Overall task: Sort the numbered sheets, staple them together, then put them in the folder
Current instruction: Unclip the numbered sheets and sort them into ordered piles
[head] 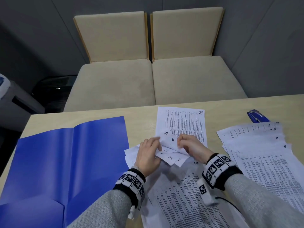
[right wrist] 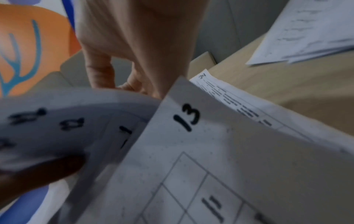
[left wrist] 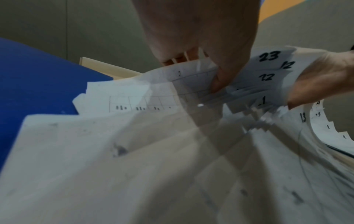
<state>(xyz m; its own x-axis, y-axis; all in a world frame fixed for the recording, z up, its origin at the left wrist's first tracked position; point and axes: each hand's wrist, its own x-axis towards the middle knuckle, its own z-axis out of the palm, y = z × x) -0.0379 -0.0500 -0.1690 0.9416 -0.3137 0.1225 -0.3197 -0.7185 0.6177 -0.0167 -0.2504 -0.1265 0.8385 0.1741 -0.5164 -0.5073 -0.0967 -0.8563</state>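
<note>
A loose pile of numbered sheets (head: 181, 195) lies in front of me on the table. My left hand (head: 150, 155) and right hand (head: 189, 145) both pinch the lifted top corners of this pile (head: 169, 142), fanned so that 20, 6 and 5 show. In the left wrist view the fanned corners (left wrist: 268, 75) read 23, 12, 22. Sheet 13 (right wrist: 187, 116) lies flat underneath. Sheet 24 (head: 182, 122) lies alone beyond my hands. A second stack (head: 263, 153) with 3, 2, 1 at its corners lies to the right. The blue folder (head: 65, 162) is spread open on the left. A blue stapler (head: 257, 116) sits at the far right.
The wooden table (head: 141, 116) ends just beyond sheet 24. Two beige chairs (head: 148, 71) stand pushed against its far edge. A grey bin and dark objects (head: 24, 99) sit on the floor at the left.
</note>
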